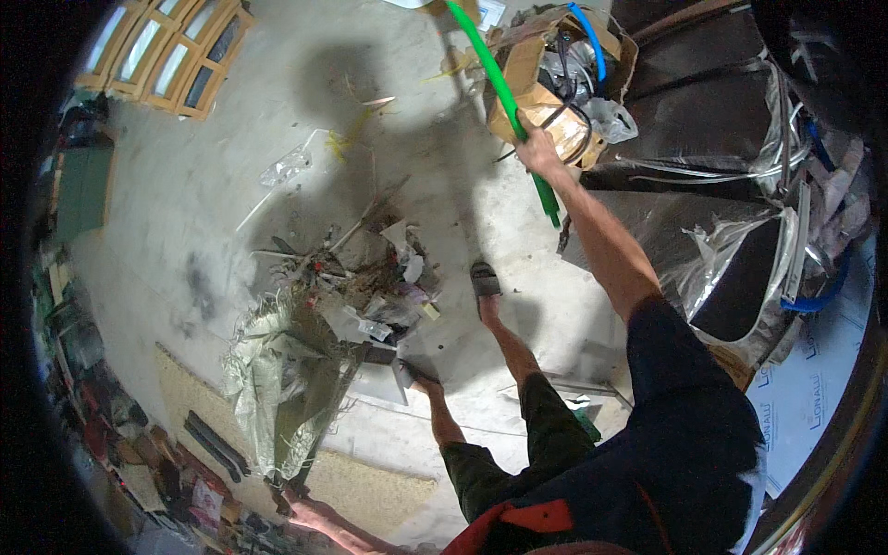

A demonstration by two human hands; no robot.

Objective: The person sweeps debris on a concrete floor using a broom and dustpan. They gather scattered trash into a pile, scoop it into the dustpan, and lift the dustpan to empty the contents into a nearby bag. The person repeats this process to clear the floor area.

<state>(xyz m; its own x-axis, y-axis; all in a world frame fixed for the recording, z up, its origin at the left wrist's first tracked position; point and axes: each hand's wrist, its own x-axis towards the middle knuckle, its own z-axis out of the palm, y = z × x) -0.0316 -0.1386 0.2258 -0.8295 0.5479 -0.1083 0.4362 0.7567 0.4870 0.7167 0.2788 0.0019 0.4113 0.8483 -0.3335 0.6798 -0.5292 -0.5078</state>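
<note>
My right hand (544,153) is wrapped round a long green pole (499,83). The pole slants up and out of the top edge, so its far end is hidden. At the lower left, my left hand (301,509) is closed on the gathered near end of a pale woven sack (268,388) with frayed edges. A heap of rubbish (365,277), with scraps, twigs and bits of plastic, lies on the concrete floor just beyond the sack. A flat grey piece (384,379) rests by my left foot, between the sack and the heap.
A cardboard box (532,69) of plastic waste stands at the upper right, beside large dark plastic-wrapped packages (694,111). A wooden frame rack (171,51) is at the far left. Clutter (129,444) lines the left side, near a beige board (370,486). Loose litter (289,166) dots the floor.
</note>
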